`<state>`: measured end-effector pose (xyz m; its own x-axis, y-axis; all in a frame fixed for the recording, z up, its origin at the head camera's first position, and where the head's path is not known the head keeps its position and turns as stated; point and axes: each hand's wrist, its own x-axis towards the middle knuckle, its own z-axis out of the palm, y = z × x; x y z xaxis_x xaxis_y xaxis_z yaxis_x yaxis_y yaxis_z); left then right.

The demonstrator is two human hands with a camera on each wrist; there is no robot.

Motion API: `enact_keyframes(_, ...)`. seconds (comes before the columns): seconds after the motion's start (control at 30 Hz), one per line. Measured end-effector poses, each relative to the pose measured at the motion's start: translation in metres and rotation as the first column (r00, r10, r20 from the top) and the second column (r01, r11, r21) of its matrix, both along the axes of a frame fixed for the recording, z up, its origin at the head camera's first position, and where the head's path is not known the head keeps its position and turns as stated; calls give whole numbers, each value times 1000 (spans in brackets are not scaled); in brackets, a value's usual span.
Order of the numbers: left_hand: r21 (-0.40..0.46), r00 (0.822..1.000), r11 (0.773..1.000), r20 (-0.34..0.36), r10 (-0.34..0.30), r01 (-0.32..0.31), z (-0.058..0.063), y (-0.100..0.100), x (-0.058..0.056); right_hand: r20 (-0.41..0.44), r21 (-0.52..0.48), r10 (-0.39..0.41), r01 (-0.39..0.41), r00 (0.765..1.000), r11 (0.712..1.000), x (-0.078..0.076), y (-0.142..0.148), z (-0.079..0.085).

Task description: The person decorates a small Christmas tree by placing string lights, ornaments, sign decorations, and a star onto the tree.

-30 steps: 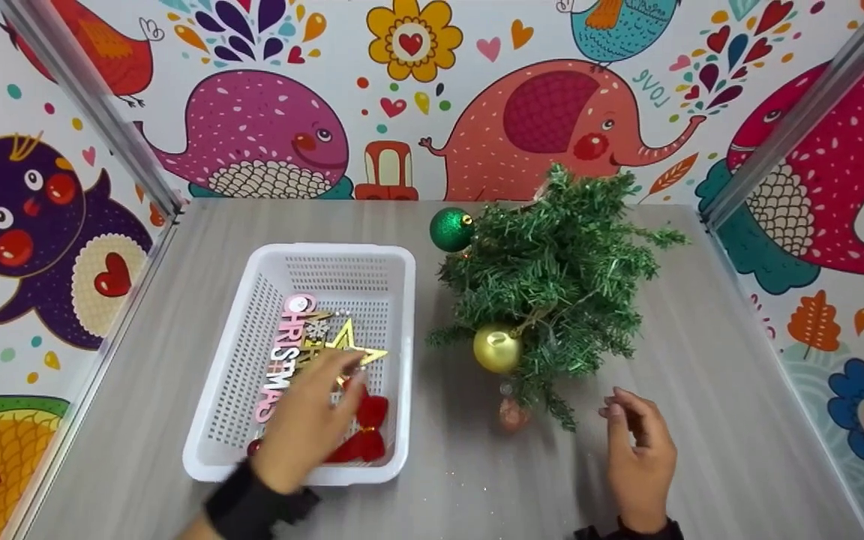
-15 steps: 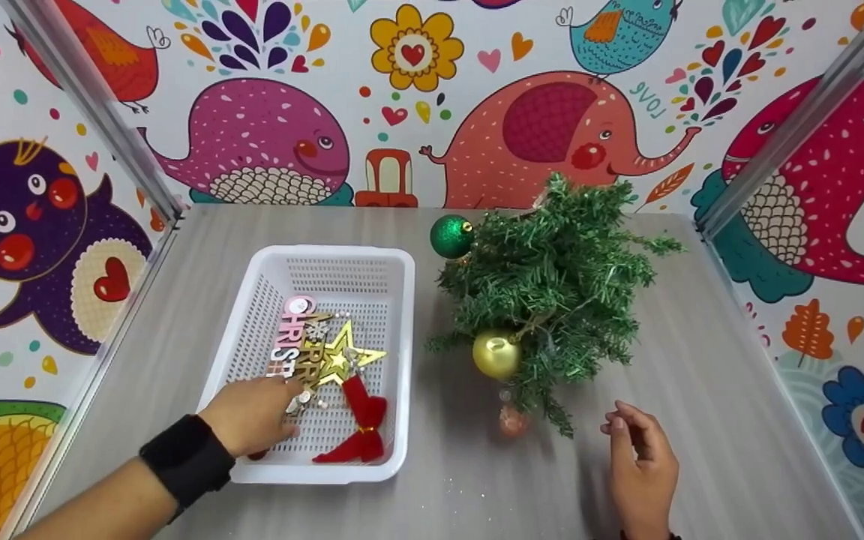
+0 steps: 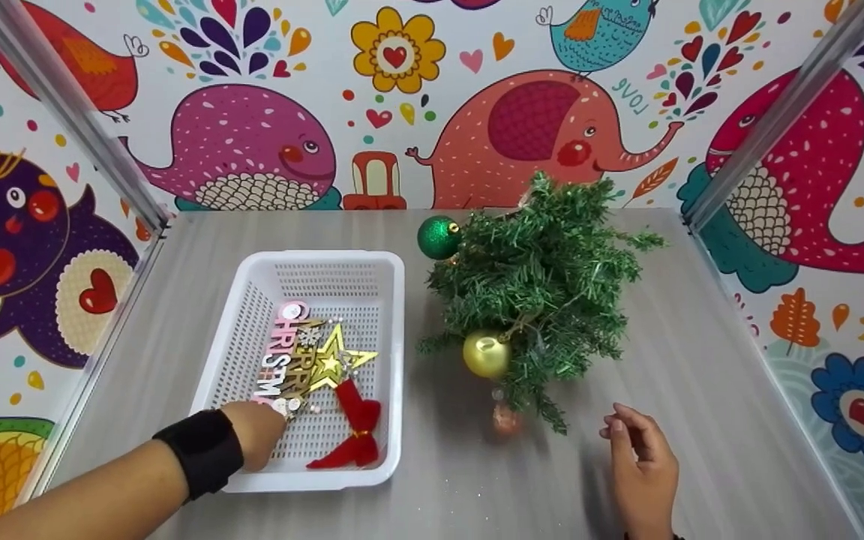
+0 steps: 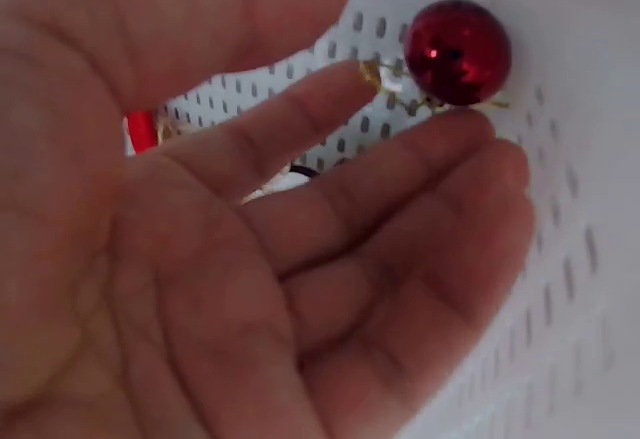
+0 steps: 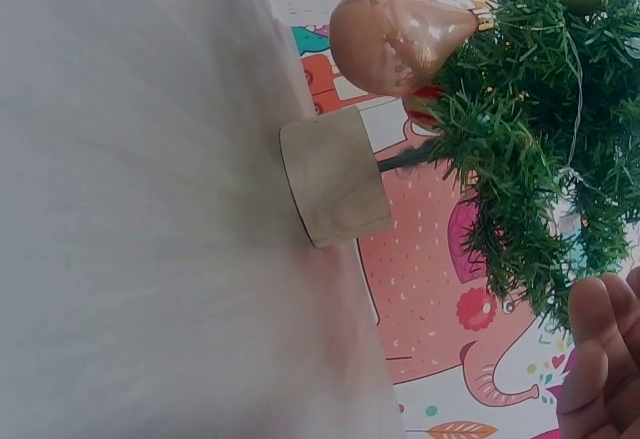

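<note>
My left hand [image 3: 256,435] reaches into the near left corner of the white basket [image 3: 396,337]. In the left wrist view its fingers extend with thumb apart, and a shiny red ball ornament [image 4: 458,52] lies just beyond the fingertips. Beside the hand are a "Merry Christmas" letter sign [image 3: 274,367], a gold star [image 3: 330,364] and a red bow [image 3: 361,412]. My right hand [image 3: 646,465] stays over the table to the right, fingers loosely curled and holding nothing. Nearest to it is a small Christmas tree [image 3: 544,285].
The tree carries a green glitter ball [image 3: 439,237], a gold ball [image 3: 487,354] and a pinkish bulb ornament [image 5: 395,39]. It stands on a round wooden base [image 5: 335,177]. Patterned walls with metal posts [image 3: 76,120] enclose the table [image 3: 477,480].
My left hand has moved from over the star and bow toward the basket's near left corner and reached lower. The right hand has barely moved. The head view has shifted slightly.
</note>
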<state>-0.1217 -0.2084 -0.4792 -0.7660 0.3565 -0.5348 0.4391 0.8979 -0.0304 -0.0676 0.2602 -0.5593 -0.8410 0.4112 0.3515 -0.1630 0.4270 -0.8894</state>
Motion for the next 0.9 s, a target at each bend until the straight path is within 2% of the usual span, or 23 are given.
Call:
enact_keyframes(0.1, -4, 998, 1000, 57, -26, 27, 1, -1, -2, 10, 0, -10, 10, 1000, 1000, 0, 1, 0)
enact_keyframes(0.27, 43, 987, 999, 157, -36, 29, -2, -4, -6, 33, 10, -19, 18, 999, 1000, 1, -1, 1)
enact_keyframes(0.43, 31, 980, 999, 192, -40, 35, -3, -7, -4, 55, 18, -18, 17, 998, 1000, 1, -1, 2)
enact_keyframes(0.57, 81, 985, 997, 174, -7, -7, -2, -8, -2, 58, 24, -5, 3, 998, 1000, 2, 1, 0)
enact_keyframes(0.7, 186, 991, 981, 135, 24, -49, -3, -8, 0, 74, 12, -5, 4, 997, 1000, 3, 1, -2)
enact_keyframes(0.8, 284, 994, 957, 109, 32, -62, -2, -10, 1, 76, 2, 5, -6, 997, 1000, 3, 0, -3)
enact_keyframes(0.9, 397, 998, 918, 65, -15, -13, 5, -11, 2, 71, 6, 17, -17, 997, 1000, 3, -2, -2)
